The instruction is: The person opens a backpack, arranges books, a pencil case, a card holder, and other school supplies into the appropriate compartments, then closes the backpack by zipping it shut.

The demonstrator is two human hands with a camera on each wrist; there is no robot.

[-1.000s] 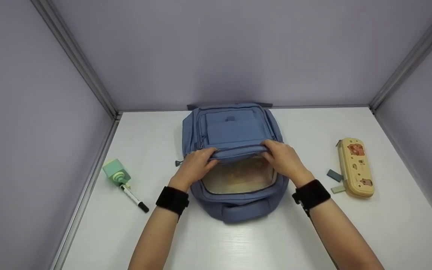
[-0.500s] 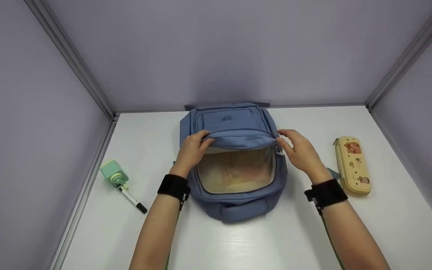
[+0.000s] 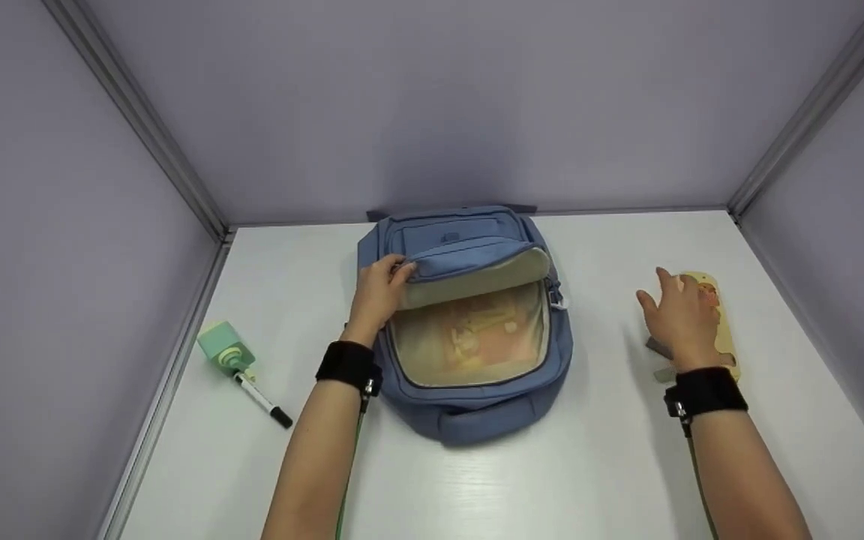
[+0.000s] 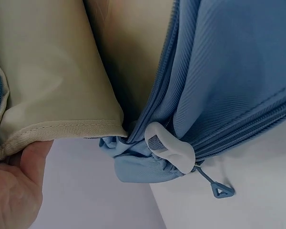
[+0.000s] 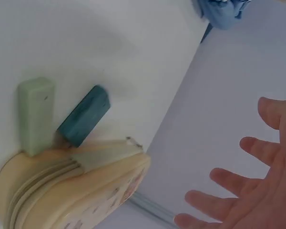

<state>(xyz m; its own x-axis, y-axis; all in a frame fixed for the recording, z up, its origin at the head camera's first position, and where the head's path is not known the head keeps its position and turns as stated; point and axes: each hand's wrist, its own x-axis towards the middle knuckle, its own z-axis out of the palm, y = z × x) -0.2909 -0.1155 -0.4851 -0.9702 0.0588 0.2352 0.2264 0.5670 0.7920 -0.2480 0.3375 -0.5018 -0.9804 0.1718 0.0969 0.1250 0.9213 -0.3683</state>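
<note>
A blue backpack (image 3: 488, 416) lies on the table with its front flap peeled back, showing a pale lining and something yellow and orange inside. My left hand (image 3: 377, 296) pinches the left edge of that flap (image 3: 477, 274). In the left wrist view the thumb lies under the hem of the beige lining (image 4: 57, 71), beside a white zip pull (image 4: 169, 147). Over at the right, my right hand (image 3: 679, 319) hovers above a yellow pencil case (image 3: 728, 341), fingers spread and holding nothing. Two erasers, one dark teal (image 5: 86, 114) and one pale green (image 5: 36, 114), lie beside the case.
On the left of the white table (image 3: 492, 495) lie a green, box-shaped thing (image 3: 226, 343) and a white marker with a black cap (image 3: 263, 400), end to end. Grey-lilac panels (image 3: 462, 105) stand around the back and sides.
My right hand has let go of the flap and moved right, over the pencil case. The flap has been lifted farther back, and my left hand keeps its hold on it.
</note>
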